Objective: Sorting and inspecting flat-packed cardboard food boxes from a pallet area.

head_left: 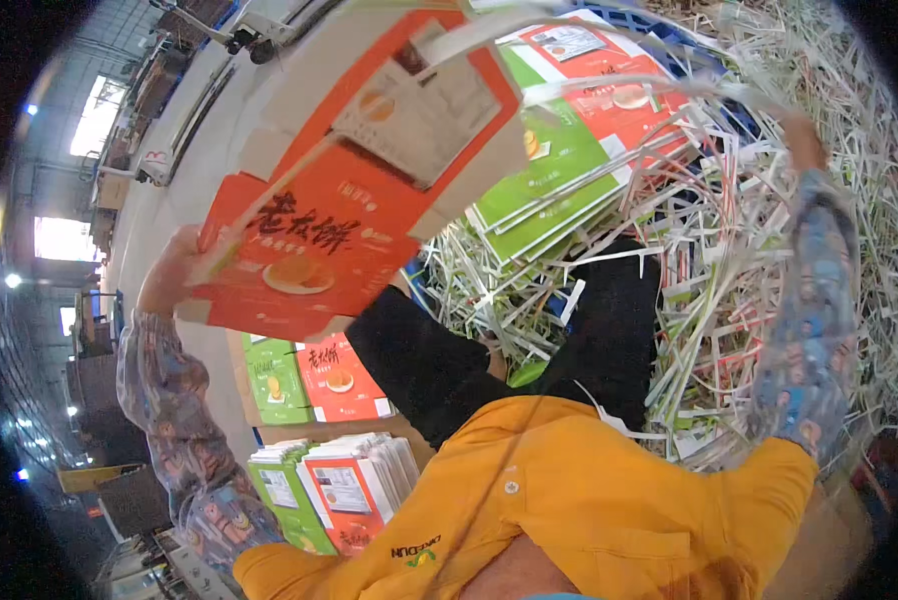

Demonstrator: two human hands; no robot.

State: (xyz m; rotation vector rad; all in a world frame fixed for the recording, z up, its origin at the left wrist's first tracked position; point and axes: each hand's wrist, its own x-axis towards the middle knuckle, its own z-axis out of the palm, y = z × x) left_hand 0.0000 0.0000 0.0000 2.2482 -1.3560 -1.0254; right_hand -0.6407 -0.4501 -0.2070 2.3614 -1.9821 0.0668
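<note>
At lower left, green and red printed bundles (341,490) are standing. Left of centre, the left hand (173,262) is clamping a red printed sheet (319,235) at its edge. At upper right, the right hand (805,142) is blurring beside white paper strips (839,80); I cannot tell its grip. Farther, at upper centre, a green-and-red stack (554,160) is lying.

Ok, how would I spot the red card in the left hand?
Find the yellow shirt, then follow the left sleeve up to the left hand. It grips the big red card. Unlike the stacked red cards, it's held up in the air.
</note>
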